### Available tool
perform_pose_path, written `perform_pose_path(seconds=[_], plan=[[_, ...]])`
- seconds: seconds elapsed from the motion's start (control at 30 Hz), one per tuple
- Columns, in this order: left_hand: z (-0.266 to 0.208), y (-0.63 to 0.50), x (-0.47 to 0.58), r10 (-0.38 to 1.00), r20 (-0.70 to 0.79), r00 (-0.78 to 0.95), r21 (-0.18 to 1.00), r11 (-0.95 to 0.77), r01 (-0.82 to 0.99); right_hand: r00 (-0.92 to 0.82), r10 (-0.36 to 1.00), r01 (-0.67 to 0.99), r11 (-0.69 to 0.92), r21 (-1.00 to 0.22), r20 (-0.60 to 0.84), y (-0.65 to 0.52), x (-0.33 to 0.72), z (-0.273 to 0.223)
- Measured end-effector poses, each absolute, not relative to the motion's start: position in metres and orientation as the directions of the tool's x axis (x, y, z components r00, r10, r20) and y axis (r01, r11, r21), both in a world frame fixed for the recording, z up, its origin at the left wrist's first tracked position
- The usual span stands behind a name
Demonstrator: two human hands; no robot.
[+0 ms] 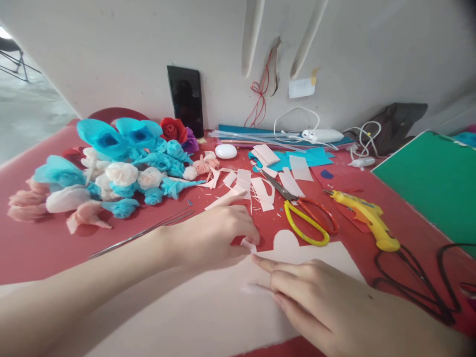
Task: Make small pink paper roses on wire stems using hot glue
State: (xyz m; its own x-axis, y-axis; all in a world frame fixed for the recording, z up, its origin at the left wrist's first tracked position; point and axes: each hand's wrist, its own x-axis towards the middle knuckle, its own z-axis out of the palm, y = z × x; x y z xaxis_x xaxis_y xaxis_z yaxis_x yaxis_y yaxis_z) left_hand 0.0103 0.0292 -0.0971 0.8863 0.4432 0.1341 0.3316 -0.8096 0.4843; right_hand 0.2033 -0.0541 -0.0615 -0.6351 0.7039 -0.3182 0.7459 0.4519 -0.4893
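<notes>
My left hand (pixel 226 228) is closed, thumb and fingers pinching a small curled piece of pale pink crepe paper (pixel 249 244). My right hand (pixel 312 285) rests with fingers stretched out, its index fingertip against the bottom of that piece. Under both hands spreads a large pale pink paper sheet (pixel 208 312). A rounded pink paper petal (pixel 285 241) lies at the sheet's far edge. Just beyond it are scissors (pixel 297 201) with one red and one yellow handle, blades slightly apart. Cut pink paper strips (pixel 262 191) are scattered past my left hand.
Blue, white and pink paper flowers (pixel 122 173) are heaped at left, near thin wires (pixel 141 233). A yellow glue gun (pixel 366 218) with a black cord lies right, beside a green board (pixel 431 183). At the back are a phone (pixel 186 99), white case (pixel 225 151) and glue sticks (pixel 256 135).
</notes>
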Motion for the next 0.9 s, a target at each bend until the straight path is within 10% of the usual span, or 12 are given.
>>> perform_pose_path(seconds=[0.63, 0.9], plan=[[-0.087, 0.029, 0.010, 0.505, 0.050, 0.862, 0.562, -0.727, 0.394, -0.647, 0.719, 0.719, 0.462, -0.520, -0.255, -0.051, 0.201, -0.061], [-0.081, 0.029, 0.015, 0.768, 0.123, 0.628, 0.742, -0.492, 0.456, -0.532, 0.831, 0.692, 0.319, -0.647, -0.159, -0.053, 0.209, -0.063]])
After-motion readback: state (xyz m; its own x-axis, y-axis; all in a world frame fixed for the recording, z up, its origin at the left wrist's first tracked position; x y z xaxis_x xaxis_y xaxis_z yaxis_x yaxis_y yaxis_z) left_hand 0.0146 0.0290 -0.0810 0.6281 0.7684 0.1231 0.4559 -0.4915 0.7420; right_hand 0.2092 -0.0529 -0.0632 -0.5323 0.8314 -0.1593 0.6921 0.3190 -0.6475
